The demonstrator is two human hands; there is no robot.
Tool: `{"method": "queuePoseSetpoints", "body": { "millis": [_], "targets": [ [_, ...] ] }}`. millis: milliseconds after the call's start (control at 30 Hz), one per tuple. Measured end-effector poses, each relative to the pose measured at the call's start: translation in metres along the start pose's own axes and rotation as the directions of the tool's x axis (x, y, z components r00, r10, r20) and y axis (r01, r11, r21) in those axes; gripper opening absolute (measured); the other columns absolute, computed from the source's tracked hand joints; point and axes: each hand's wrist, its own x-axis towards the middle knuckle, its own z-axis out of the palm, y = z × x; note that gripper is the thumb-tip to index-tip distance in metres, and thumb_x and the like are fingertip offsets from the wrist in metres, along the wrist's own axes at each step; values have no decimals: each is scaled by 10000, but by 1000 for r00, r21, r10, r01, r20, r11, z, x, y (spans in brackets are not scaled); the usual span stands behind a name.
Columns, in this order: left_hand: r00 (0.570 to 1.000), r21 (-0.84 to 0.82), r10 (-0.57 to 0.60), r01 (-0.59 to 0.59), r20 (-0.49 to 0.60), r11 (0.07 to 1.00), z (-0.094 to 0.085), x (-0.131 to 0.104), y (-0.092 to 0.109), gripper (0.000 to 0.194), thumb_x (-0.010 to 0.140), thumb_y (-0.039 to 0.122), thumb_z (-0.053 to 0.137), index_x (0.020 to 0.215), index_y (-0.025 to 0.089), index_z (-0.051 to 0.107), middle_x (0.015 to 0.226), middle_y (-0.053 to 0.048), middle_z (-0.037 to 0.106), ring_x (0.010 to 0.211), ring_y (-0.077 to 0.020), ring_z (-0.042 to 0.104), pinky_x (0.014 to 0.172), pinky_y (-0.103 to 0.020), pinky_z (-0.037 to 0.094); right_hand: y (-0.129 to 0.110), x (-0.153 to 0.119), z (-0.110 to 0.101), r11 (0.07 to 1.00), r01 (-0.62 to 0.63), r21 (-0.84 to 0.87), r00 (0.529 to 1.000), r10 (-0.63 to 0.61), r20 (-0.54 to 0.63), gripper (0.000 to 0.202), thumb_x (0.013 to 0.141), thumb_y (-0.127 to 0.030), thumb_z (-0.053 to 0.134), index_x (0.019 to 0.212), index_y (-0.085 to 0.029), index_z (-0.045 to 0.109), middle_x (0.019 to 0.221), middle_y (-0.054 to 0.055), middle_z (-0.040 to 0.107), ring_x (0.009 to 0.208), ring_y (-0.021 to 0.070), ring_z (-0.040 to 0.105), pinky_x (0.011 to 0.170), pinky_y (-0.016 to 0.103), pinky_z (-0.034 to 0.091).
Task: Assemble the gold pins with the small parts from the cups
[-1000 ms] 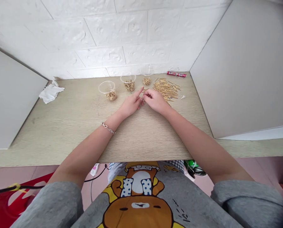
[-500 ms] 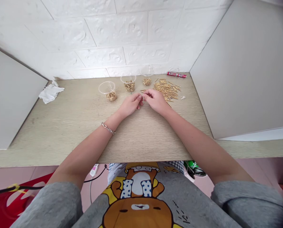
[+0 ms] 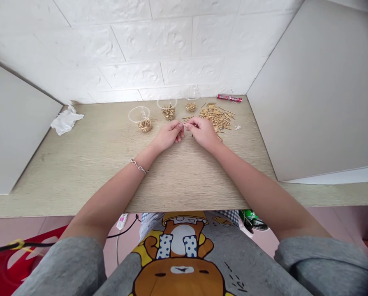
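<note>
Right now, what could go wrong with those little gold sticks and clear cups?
The right hand is right beside the loose gold sticks, so a sideways brush might scatter some. The three clear cups are open-topped and stand beyond the left hand; a careless reach could tip one and spill its contents.

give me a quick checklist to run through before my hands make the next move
1. Three clear cups standing, gold pieces inside each: ok
2. Loose gold pile near the right hand: ok, just beyond it
3. Gold pieces all gathered in the pile: not ok, a few lie at its edges
4. What is between the fingertips of the left hand and right hand: cannot tell, too small
5. White crumpled plastic away from the cups: ok, far left
6. Cup contents sorted by kind: cannot tell, too fine to see
</note>
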Motion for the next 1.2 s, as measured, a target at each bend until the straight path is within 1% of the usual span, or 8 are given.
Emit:
{"method": "queuePoseSetpoints", "body": {
  "millis": [167, 267, 367, 533, 733, 900, 1000, 1200],
  "targets": [
    [999, -18, -3, 4, 39, 1000, -2, 0, 1, 292, 886, 302, 424, 645, 146, 479, 577, 7, 529, 471, -47, 465, 469, -175, 398, -2, 0, -5, 997, 4, -76, 998, 1, 70, 132, 765, -241, 520, 665, -166, 565, 606, -7, 564, 581, 129, 500, 601, 265, 370],
    [998, -93, -6, 12, 68, 996, -4, -1, 2, 281, 883, 301, 432, 658, 142, 489, 586, 7, 534, 485, -50, 479, 486, -179, 409, 0, 2, -6, 999, -42, 28, 992, 38, 123, 139, 775, -263, 514, 692, -166, 567, 618, -5, 567, 549, 122, 504, 572, 260, 382],
    [997, -183, -11, 26, 80, 983, -6, -2, 2, 277, 875, 319, 447, 666, 141, 489, 577, 11, 532, 487, -52, 481, 498, -182, 414, -2, 0, -2, 996, -46, 83, 995, 39, 89, 146, 791, -267, 493, 719, -166, 569, 649, -1, 579, 545, 117, 507, 567, 258, 389],
    [996, -184, -7, 25, 94, 983, -7, -1, 1, 287, 861, 332, 472, 650, 138, 487, 557, 13, 529, 482, -52, 474, 504, -181, 402, -12, -7, 4, 996, 8, -88, 998, -14, -66, 126, 784, -231, 498, 704, -167, 570, 673, 5, 589, 628, 132, 521, 623, 260, 380],
    [991, -111, 24, -9, 135, 994, -9, -1, 1, 295, 855, 329, 480, 638, 129, 498, 572, 5, 544, 499, -56, 481, 529, -188, 403, -17, -6, -5, 980, 21, -196, 1000, -17, 20, 121, 756, -202, 527, 648, -161, 561, 572, -14, 536, 582, 124, 486, 604, 254, 353],
    [979, -130, 51, -26, 198, 991, -13, -3, 2, 291, 861, 343, 467, 656, 139, 493, 533, 22, 510, 476, -58, 470, 500, -186, 387, -13, -4, -8, 999, -29, 34, 991, 24, 134, 136, 773, -234, 504, 669, -160, 553, 587, -13, 559, 536, 108, 508, 558, 239, 376],
    [980, -140, 50, -23, 192, 990, -12, -4, 2, 286, 863, 348, 459, 665, 143, 486, 515, 29, 496, 462, -58, 458, 486, -185, 378, -11, -5, -4, 994, -41, 102, 993, 29, 119, 144, 781, -240, 496, 672, -161, 547, 609, -11, 571, 533, 99, 516, 558, 233, 391],
    [989, -5, 52, -52, 140, 999, -9, -4, 1, 287, 864, 320, 436, 642, 143, 478, 514, 30, 487, 471, -58, 449, 494, -182, 369, -15, -5, -5, 986, 2, -168, 999, 5, 47, 131, 772, -210, 519, 653, -165, 550, 588, -15, 552, 561, 112, 507, 588, 248, 375]
  ]
}}
